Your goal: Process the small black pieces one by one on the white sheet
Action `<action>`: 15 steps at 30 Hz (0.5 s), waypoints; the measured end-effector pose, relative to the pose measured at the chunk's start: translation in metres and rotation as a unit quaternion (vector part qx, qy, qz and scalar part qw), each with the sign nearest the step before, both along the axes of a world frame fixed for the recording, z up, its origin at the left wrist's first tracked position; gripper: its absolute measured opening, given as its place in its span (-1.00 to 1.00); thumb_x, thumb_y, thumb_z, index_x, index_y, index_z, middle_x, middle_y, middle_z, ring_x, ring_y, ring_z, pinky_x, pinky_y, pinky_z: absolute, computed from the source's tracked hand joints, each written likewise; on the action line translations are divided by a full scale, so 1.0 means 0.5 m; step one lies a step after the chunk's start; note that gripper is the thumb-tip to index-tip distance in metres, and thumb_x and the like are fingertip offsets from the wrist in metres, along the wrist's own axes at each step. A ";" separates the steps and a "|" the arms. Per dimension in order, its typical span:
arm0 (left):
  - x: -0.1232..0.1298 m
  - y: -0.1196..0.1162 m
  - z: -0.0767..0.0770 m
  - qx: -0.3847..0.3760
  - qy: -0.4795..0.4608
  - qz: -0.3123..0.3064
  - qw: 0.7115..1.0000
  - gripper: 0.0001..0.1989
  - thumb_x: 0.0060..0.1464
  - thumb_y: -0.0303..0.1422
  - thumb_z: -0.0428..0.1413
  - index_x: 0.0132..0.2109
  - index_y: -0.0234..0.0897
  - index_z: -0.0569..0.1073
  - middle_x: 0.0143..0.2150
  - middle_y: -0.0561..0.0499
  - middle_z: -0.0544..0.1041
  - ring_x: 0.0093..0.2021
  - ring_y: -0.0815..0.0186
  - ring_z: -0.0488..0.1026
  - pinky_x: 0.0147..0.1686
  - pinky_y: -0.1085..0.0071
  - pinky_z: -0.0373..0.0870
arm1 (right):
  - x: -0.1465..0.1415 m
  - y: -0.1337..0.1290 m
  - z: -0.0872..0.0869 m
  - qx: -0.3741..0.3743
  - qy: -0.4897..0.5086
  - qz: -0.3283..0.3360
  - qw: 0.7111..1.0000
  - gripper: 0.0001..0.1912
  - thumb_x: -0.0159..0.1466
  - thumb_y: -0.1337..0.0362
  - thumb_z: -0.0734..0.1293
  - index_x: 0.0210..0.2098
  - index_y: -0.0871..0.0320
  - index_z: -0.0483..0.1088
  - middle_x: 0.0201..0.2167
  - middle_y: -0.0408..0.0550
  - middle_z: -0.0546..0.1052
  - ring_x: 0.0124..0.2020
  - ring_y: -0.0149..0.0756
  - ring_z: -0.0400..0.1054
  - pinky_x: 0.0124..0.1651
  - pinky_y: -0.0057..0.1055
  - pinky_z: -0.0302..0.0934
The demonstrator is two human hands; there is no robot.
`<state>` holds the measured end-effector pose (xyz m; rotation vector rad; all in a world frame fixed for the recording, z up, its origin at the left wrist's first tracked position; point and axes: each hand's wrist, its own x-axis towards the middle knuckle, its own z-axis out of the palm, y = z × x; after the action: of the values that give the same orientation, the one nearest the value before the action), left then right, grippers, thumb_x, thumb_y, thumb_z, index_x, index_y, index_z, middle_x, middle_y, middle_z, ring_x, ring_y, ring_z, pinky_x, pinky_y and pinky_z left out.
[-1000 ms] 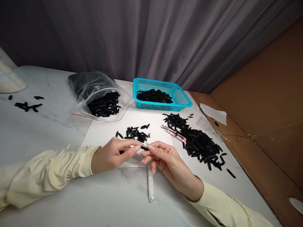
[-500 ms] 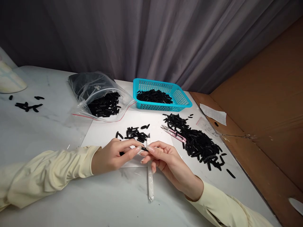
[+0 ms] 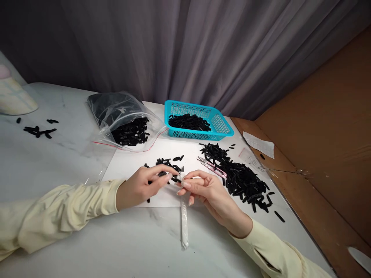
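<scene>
My right hand [image 3: 207, 191] pinches a small black piece [image 3: 178, 180] between thumb and fingers over the white sheet. Close beside it, my left hand [image 3: 145, 183] has its thumb and index finger apart, with nothing held between them. Several loose black pieces [image 3: 164, 162] lie on the sheet behind and beneath my left hand. A craft knife [image 3: 184, 224] with a white wrapped handle lies below my right fingertips, its blade pointing away.
A blue basket [image 3: 199, 135] and an open zip bag [image 3: 124, 112] hold black pieces at the back. Pink-handled snips [image 3: 216, 168] touch a large black pile [image 3: 246, 181] on the right. A paper slip [image 3: 259, 144] lies beyond.
My left thumb and index finger have come off the small black piece and spread apart. My right hand still holds it. The whole view has shifted slightly.
</scene>
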<state>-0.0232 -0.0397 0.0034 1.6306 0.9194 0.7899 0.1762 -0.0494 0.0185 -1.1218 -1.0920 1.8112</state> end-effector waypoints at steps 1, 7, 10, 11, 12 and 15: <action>0.001 0.007 0.002 -0.055 -0.034 0.013 0.998 -0.70 0.16 -0.27 -0.05 -0.09 -0.37 0.42 -0.76 0.25 0.02 -0.74 0.50 -0.11 -0.73 0.55 -0.14 | 0.006 0.015 0.010 0.041 -0.037 -0.018 0.998 -0.77 0.02 0.24 0.48 -0.41 0.21 0.41 -0.52 -0.03 0.58 -0.46 -0.29 0.48 -0.54 -0.50 0.28; -0.011 0.062 0.012 -0.282 -0.232 0.025 0.931 -0.54 0.19 -0.23 -0.18 -0.32 -0.50 0.49 -0.84 0.19 0.03 -0.83 0.53 -0.13 -0.81 0.61 -0.17 | 0.035 0.190 0.093 0.379 -0.270 -0.124 0.876 -0.86 0.08 0.27 0.42 -0.38 0.16 0.41 -0.43 -0.01 0.57 -0.38 -0.16 0.48 -0.42 -0.29 0.36; -0.017 0.081 0.014 -0.392 -0.333 0.080 0.854 -0.56 0.20 -0.27 -0.18 -0.35 -0.50 0.47 -0.81 0.18 0.06 -0.84 0.53 -0.12 -0.85 0.62 -0.20 | 0.011 0.234 0.115 0.486 -0.384 -0.092 0.780 -0.81 0.06 0.36 0.43 -0.31 0.14 0.43 -0.28 0.02 0.57 -0.24 -0.09 0.46 -0.18 -0.15 0.33; -0.017 0.083 0.016 -0.423 -0.360 0.103 0.825 -0.59 0.19 -0.29 -0.17 -0.36 -0.50 0.45 -0.79 0.19 0.06 -0.84 0.53 -0.11 -0.87 0.63 -0.21 | -0.005 0.226 0.115 0.516 -0.409 -0.073 0.749 -0.82 0.09 0.35 0.40 -0.27 0.12 0.44 -0.24 0.01 0.56 -0.22 -0.08 0.45 -0.13 -0.13 0.30; -0.015 0.083 0.018 -0.441 -0.379 0.122 0.804 -0.61 0.19 -0.31 -0.17 -0.37 -0.48 0.44 -0.77 0.19 0.06 -0.84 0.52 -0.08 -0.87 0.63 -0.20 | -0.024 0.208 0.113 0.546 -0.416 -0.047 0.726 -0.84 0.15 0.34 0.36 -0.24 0.09 0.44 -0.22 0.00 0.55 -0.20 -0.09 0.44 -0.10 -0.13 0.29; -0.004 0.070 0.028 -0.449 -0.406 0.158 0.780 -0.70 0.16 -0.40 -0.15 -0.44 -0.41 0.37 -0.73 0.17 0.12 -0.81 0.52 0.06 -0.86 0.65 -0.08 | -0.085 0.118 0.091 0.640 -0.348 0.104 0.677 -0.80 0.27 0.34 0.25 -0.11 0.09 0.39 -0.17 0.03 0.52 -0.09 -0.15 0.37 -0.06 -0.21 0.28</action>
<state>-0.0253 -0.0046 0.0175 0.2138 0.7277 0.9478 0.1335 0.0095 0.0642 -0.6950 -2.4106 0.2412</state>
